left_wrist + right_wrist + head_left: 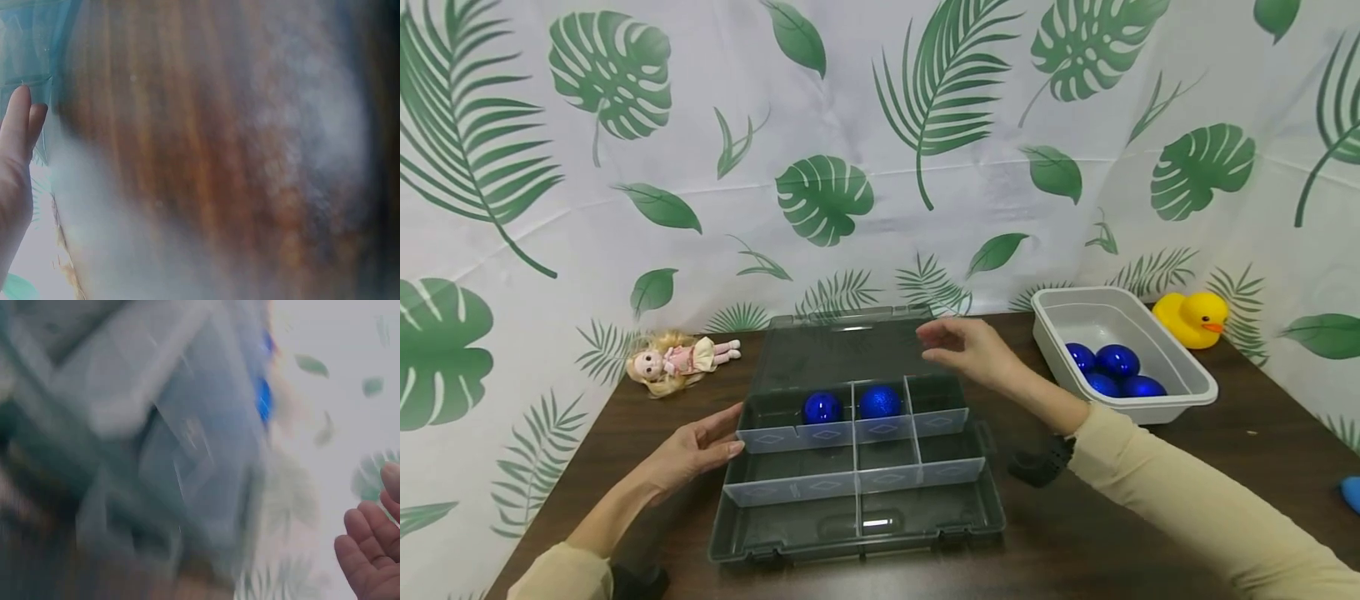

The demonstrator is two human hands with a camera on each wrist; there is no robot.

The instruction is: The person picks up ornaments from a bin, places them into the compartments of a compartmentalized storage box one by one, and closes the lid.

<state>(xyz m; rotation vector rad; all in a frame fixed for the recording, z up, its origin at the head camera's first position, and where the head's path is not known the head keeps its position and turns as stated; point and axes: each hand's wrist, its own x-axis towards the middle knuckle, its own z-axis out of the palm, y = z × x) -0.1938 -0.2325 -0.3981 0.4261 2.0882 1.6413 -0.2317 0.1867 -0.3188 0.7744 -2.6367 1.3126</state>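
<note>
A dark see-through divided box (797, 533) lies with its lid (842, 358) laid back. White dividers part it into rows. In its back row sit a glossy blue ball (822, 408) at the left and a glittery blue ball (880, 402) in the middle compartment. My left hand (681, 454) is at the box's left side, with fairly straight fingers (15, 122) touching its edge. Above the box's back right corner hovers my right hand (966, 350), fingers (362, 540) loosely bent and nothing between them.
At the back right, a light grey basin (1180, 371) holds several blue balls (1117, 362). A yellow rubber duck (1191, 319) stands behind it. On the left lies a blond doll (681, 360). A blue item (1351, 493) shows at the right edge. Leaf-print cloth hangs behind the dark wooden table.
</note>
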